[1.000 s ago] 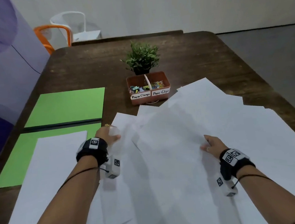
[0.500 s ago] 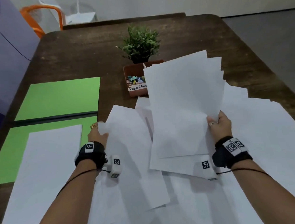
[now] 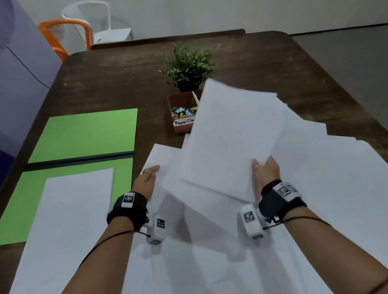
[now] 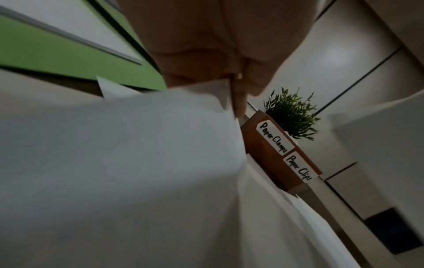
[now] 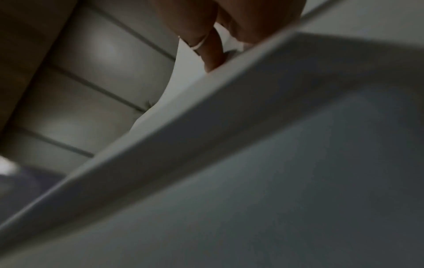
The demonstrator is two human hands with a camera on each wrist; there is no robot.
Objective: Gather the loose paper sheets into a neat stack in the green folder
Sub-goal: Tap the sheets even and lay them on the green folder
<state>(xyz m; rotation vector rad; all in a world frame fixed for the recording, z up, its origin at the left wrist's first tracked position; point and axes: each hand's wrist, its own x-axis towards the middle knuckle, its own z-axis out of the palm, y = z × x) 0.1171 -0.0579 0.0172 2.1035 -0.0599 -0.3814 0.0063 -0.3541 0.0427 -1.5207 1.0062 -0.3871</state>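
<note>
Matt white paper sheets (image 3: 234, 139) lie on a dark, rough-grained wooden table (image 3: 118, 83) beside a matt green folder (image 3: 83, 134).

Two hands work the paper: the left hand (image 3: 147, 178) and the right hand (image 3: 265, 172). One green folder (image 3: 80, 135) lies open left of the left hand, with one neat paper stack (image 3: 65, 229) on it. Beyond the grip stand one potted plant (image 3: 189, 68) and one brown clip tray (image 3: 181, 115) with two labels. Two chairs stand behind: one orange chair (image 3: 65, 34), one white chair (image 3: 99, 22). The loose sheets (image 3: 330, 182) overlap too much to count.
</note>
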